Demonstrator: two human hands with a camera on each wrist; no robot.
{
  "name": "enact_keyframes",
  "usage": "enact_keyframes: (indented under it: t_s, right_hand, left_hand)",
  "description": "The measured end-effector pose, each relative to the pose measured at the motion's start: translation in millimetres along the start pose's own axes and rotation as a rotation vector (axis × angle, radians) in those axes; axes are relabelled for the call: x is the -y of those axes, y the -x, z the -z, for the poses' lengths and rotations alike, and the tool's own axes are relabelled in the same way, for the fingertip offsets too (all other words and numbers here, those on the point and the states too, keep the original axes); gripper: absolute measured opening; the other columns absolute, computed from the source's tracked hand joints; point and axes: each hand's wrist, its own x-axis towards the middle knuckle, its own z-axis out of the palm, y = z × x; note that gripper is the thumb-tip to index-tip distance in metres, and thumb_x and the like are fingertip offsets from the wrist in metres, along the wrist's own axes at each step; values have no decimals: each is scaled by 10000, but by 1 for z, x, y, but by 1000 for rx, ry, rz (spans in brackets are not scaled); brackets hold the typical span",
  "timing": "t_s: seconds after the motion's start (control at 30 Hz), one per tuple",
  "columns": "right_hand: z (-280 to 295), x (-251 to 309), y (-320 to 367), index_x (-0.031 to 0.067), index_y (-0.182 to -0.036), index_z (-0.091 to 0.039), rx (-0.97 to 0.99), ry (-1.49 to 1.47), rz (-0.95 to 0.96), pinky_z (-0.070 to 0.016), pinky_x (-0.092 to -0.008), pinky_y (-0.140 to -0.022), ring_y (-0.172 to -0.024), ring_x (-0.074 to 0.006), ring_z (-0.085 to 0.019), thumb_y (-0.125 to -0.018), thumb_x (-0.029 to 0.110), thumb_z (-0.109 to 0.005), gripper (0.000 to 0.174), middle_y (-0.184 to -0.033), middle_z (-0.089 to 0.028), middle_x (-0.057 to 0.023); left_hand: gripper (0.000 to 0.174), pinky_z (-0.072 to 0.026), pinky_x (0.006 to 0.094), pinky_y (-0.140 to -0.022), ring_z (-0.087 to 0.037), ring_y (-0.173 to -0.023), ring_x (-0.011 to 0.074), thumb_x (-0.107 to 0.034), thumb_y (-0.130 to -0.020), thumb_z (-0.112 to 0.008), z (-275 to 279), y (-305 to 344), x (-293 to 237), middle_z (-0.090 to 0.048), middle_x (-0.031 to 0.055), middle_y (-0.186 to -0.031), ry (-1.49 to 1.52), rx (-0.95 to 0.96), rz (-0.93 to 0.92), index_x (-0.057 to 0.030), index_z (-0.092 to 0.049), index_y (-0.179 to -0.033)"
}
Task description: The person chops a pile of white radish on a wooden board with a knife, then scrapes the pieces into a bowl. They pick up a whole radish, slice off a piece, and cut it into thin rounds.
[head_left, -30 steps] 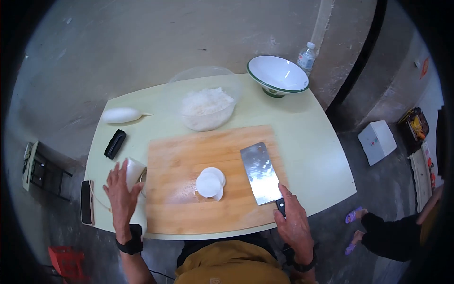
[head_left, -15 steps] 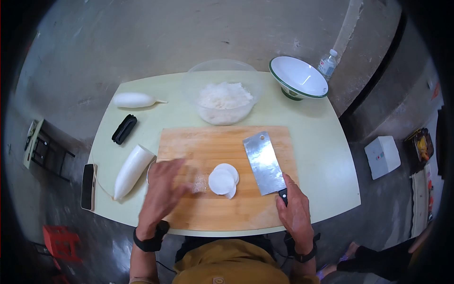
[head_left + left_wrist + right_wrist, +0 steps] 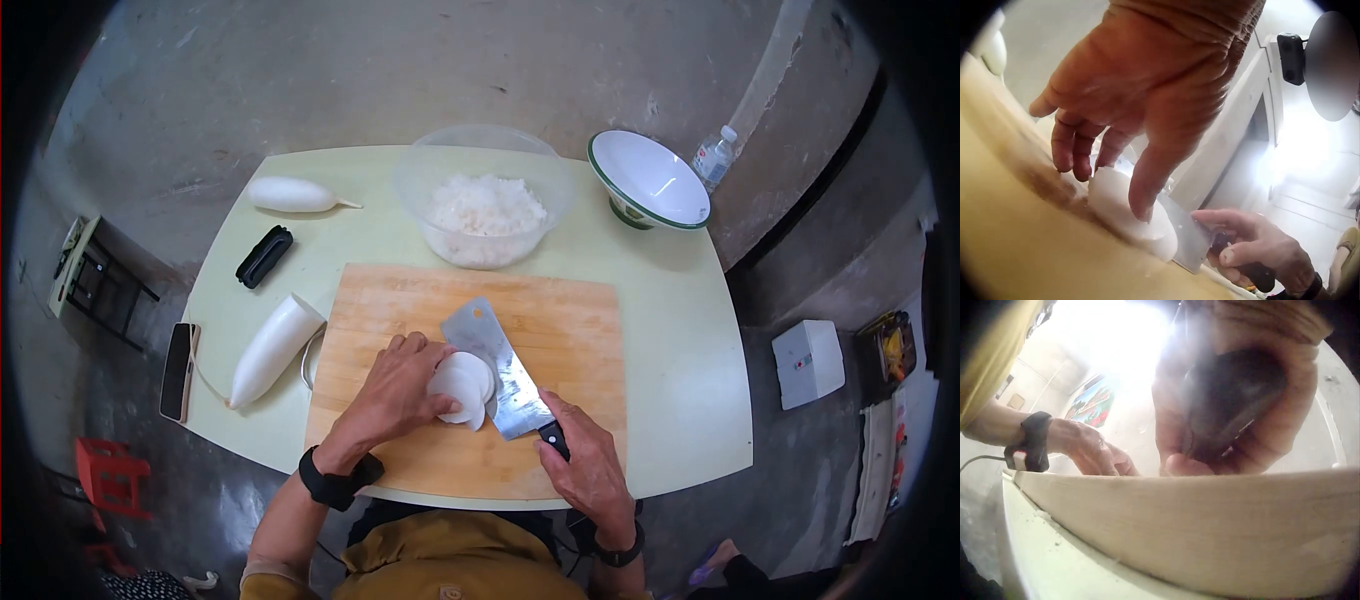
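Note:
White radish slices (image 3: 464, 388) lie in a small overlapping stack on the wooden cutting board (image 3: 570, 340). My left hand (image 3: 402, 388) holds the stack from its left side. In the left wrist view, the thumb lies on the near side of the slices (image 3: 1125, 203) and the fingers bend behind them. With my right hand (image 3: 588, 458) I grip the black handle of a cleaver (image 3: 496, 368). Its broad blade stands close along the right side of the slices. In the right wrist view my fingers wrap the handle (image 3: 1235, 400); the blade is hidden there.
A cut radish (image 3: 275, 350) lies left of the board, beside a metal ring-like edge. Farther back are a whole radish (image 3: 292, 194), a black case (image 3: 265, 256), a clear bowl (image 3: 415, 200) of white shreds and a green-rimmed bowl (image 3: 655, 180). A phone (image 3: 178, 372) sits at the left edge.
My left hand has come from the cut radish at the left across to the slices and taken hold of them. The right hand has brought the cleaver leftward, up beside the stack.

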Motion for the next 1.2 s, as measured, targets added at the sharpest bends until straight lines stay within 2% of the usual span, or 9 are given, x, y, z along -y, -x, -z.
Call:
enact_keyframes:
  t_s: [0.1, 0.17, 0.33, 0.47, 0.53, 0.73, 0.93, 1.1, 1.2]
  right_hand:
    - [-1, 3, 3, -13, -1283, -490, -16, 0, 15, -485, -380, -875, -1041, -378, -593, -766, -23, -649, 542, -1145, -591, -235]
    - [-3, 5, 6, 18, -1343, -428, 3, 77, 119, -497, -407, -708, -834, -365, -595, -782, -25, -638, 601, -967, -571, -197]
    - [-7, 0, 9, -1, -1289, -457, -167, 57, 154, -501, -396, -682, -814, -356, -599, -787, -19, -645, 536, -958, -569, -195]
    - [-5, 5, 10, -19, -1217, -489, -223, 84, 62, -501, -393, -707, -838, -362, -600, -789, -19, -651, 458, -979, -576, -205]
    - [-6, 3, 10, -23, -1215, -488, -220, 76, 76, -498, -400, -714, -843, -366, -598, -788, -22, -649, 456, -976, -575, -207]
    - [-7, 6, 13, -34, -1213, -482, -229, 70, 63, -484, -421, -722, -842, -376, -586, -786, -31, -640, 456, -967, -571, -212]
    - [-1, 11, 18, -51, -1222, -465, -164, 72, -12, -476, -428, -723, -842, -394, -575, -784, -45, -625, 467, -970, -564, -218]
    - [1, 16, 15, -73, -1223, -452, -149, 133, 71, -464, -438, -684, -811, -400, -572, -783, -59, -614, 469, -956, -555, -227]
    - [3, 24, 14, -77, -1231, -443, -129, 140, 81, -457, -442, -645, -770, -403, -568, -780, -66, -611, 481, -950, -549, -234]
  left_hand:
    - [494, -380, 390, -877, -493, -977, 301, -145, -674, -776, 0, 5, -3, -540, 126, -1028, 106, -54, -5, -43, -551, -1103]
    - [437, -380, 382, -867, -501, -955, 299, -129, -671, -774, 1, 9, -6, -545, 119, -1007, 163, -96, -30, -47, -557, -1040]
    - [325, -360, 376, -755, -518, -868, 299, -26, -698, -720, -13, 29, -10, -550, 89, -912, 167, -233, -90, -70, -523, -953]
    - [361, -352, 382, -722, -519, -834, 259, 58, -613, -685, -36, 46, -19, -527, 68, -889, -140, -546, -236, -85, -530, -906]
    - [393, -349, 373, -722, -515, -834, 247, 60, -573, -692, -48, 49, -12, -528, 61, -909, -178, -555, -228, -86, -535, -902]
    - [408, -342, 418, -775, -514, -856, 251, 19, -564, -712, -61, 62, 1, -543, 73, -968, -242, -680, -271, -85, -549, -923]
    - [401, -318, 488, -806, -479, -980, 278, -79, -614, -763, -54, 72, -8, -511, 85, -1121, -298, -471, -130, -92, -556, -958]
    - [591, -314, 494, -851, -433, -1074, 301, -238, -655, -823, -48, 84, -11, -455, 116, -1262, -100, -432, -21, -101, -537, -1154]
    - [697, -324, 464, -865, -439, -1062, 306, -209, -638, -829, -52, 84, -10, -468, 127, -1256, -54, -453, 1, -105, -509, -1249]
